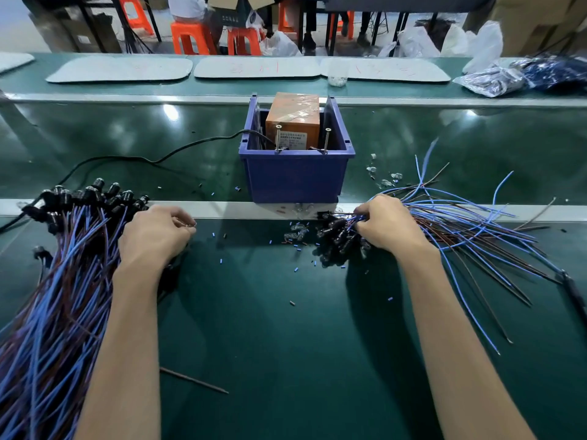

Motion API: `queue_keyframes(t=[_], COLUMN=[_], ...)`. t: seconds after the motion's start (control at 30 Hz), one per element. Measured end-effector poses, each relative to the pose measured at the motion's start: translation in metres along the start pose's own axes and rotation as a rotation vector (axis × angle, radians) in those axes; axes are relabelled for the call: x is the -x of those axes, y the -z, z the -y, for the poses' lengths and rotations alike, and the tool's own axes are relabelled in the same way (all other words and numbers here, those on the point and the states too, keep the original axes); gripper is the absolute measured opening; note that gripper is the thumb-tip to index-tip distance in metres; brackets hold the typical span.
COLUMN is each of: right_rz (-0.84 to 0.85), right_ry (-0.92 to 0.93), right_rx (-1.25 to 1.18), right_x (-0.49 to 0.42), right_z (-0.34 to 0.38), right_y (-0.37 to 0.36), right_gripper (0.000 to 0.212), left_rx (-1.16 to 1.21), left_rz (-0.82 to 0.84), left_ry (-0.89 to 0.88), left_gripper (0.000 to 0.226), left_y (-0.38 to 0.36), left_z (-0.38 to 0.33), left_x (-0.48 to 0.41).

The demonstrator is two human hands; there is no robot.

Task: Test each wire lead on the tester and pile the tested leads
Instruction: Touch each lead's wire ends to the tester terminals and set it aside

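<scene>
Set straight ahead on the tabletop (286, 344): a blue bin (297, 179) with the orange tester (292, 122) boxed inside and two upright screws (278, 138) at its near rim, probably as contact posts within easy reach of both hands. Fed by a black cable (127, 158) trailing off left of the bin.

Near-right of the bin: gripping with the right hand (386, 225), fingers curled round a bunch of wires in the right pile (470, 230), just behind the black heads. Likely singling out one lead. Splayed loosely there, with tails fanned away from the bin and heads toward it, for a short trip to the screws.

Near-left of the bin: resting with the left hand (155, 231) against the left pile (70, 281), fingers curled in. Hard to tell whether pinching something small or holding nothing. Stacked tidier there, with heads lined up nearest the bin. Perhaps the tested heap, judging by its order; no way to be sure.

Scattered in front of the bin: blue sleeve offcuts (221, 260), clear caps (297, 230), a stray brown wire (193, 380) closer to the body. Between hands and screws, only the pale rail (222, 209) under the bin's near edge. Beyond the bin: pale mats (120, 69) and plastic bags (495, 79).
</scene>
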State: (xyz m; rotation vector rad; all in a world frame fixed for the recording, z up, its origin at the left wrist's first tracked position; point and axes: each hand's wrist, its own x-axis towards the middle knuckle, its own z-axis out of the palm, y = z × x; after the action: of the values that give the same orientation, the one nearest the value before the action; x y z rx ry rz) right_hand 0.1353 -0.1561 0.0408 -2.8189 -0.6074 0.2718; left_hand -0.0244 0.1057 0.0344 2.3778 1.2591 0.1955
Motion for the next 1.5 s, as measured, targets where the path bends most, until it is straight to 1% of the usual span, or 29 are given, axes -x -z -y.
queue_keyframes(t=[0.07, 0.17, 0.27, 0.3, 0.37, 0.4, 0.43, 0.5, 0.57, 0.6, 0.67, 0.73, 0.8, 0.87, 0.9, 0.93, 1.03, 1.07, 1.1, 1.17, 1.23, 1.33, 1.43, 1.5], right_rz=[0.010, 0.044, 0.058, 0.059, 0.048, 0.043, 0.048, 0.093, 0.205, 0.275, 0.346, 0.300, 0.230, 0.148, 0.094, 0.039, -0.065, -0.076, -0.077, -0.065, -0.059, -0.076, -0.118, -0.137], right_ry=[-0.011, -0.035, -0.033, -0.022, 0.043, 0.102, 0.172, 0.312, 0.448, 0.515, 0.608, 0.619, 0.585, 0.525, 0.493, 0.471, 0.452, 0.446, 0.440, 0.429, 0.423, 0.414, 0.408, 0.416], right_rx=[-0.014, -0.067, -0.096, -0.088, -0.094, -0.150, -0.258, -0.565, -0.843, -0.924, -0.961, -0.954, -1.006, -1.104, -1.145, -1.174, -1.158, -1.152, -1.160, -1.198, -1.217, -1.227, -1.215, -1.209], right_x=[-0.001, -0.001, 0.000, 0.000, 0.000, 0.000, 0.003, 0.012, 0.023, 0.028, 0.033, 0.033, 0.032, 0.029, 0.027, 0.026, 0.027, 0.027, 0.028, 0.031, 0.034, 0.037, 0.037, 0.036], right_z=[-0.002, -0.003, -0.003, -0.004, -0.003, -0.002, 0.001, 0.008, 0.017, 0.021, 0.025, 0.027, 0.028, 0.029, 0.028, 0.028, 0.027, 0.027, 0.027, 0.026, 0.024, 0.021, 0.017, 0.015], right_y=[0.001, 0.004, 0.002, 0.002, 0.007, 0.011, 0.015, 0.026, 0.035, 0.037, 0.037, 0.036, 0.035, 0.035, 0.036, 0.037, 0.041, 0.043, 0.045, 0.049, 0.052, 0.057, 0.061, 0.062], right_gripper=[0.026, 0.041, 0.055, 0.056, 0.052, 0.048, 0.045, 0.041, 0.037, 0.036, 0.037, 0.037, 0.024, 0.016, 0.015, 0.015, 0.013, 0.013, 0.013, 0.015, 0.017, 0.021, 0.023, 0.023], left_rx=[0.020, 0.039, 0.051, 0.059, 0.102, 0.137, 0.174, 0.235, 0.316, 0.384, 0.534, 0.650, 0.827, 1.120, 1.261, 1.377, 1.571, 1.643, 1.725, 1.868, 1.961, 2.006, 2.012, 2.013], left_rz=[-0.024, -0.075, -0.129, -0.146, -0.182, -0.202, -0.223, -0.266, -0.281, -0.267, -0.213, -0.162, -0.110, -0.021, 0.041, 0.143, 0.537, 0.612, 0.640, 0.572, 0.430, 0.269, 0.186, 0.141], left_ry=[-0.024, -0.092, -0.209, -0.262, -0.378, -0.437, -0.496, -0.627, -0.759, -0.808, -0.861, -0.850, -0.769, -0.580, -0.441, -0.285, 0.175, 0.320, 0.447, 0.627, 0.709, 0.748, 0.767, 0.743], left_gripper=[0.011, 0.006, 0.006, 0.006, 0.007, 0.008, 0.009, 0.010, 0.013, 0.014, 0.015, 0.015, 0.014, 0.009, 0.015, 0.024, 0.041, 0.048, 0.054, 0.060, 0.057, 0.052, 0.046, 0.040], left_y=[0.001, 0.002, -0.001, -0.002, -0.004, -0.005, -0.006, -0.008, -0.011, -0.012, -0.015, -0.018, -0.019, -0.017, -0.017, -0.018, -0.025, -0.027, -0.028, -0.027, -0.025, -0.020, -0.013, -0.010], left_z=[-0.005, -0.019, -0.042, -0.050, -0.066, -0.073, -0.080, -0.093, -0.105, -0.110, -0.118, -0.123, -0.129, -0.135, -0.137, -0.140, -0.143, -0.143, -0.143, -0.141, -0.139, -0.132, -0.127, -0.124], left_x=[0.004, 0.013, 0.027, 0.032, 0.044, 0.050, 0.057, 0.070, 0.083, 0.089, 0.097, 0.105, 0.113, 0.119, 0.122, 0.124, 0.126, 0.125, 0.123, 0.119, 0.113, 0.103, 0.096, 0.092])
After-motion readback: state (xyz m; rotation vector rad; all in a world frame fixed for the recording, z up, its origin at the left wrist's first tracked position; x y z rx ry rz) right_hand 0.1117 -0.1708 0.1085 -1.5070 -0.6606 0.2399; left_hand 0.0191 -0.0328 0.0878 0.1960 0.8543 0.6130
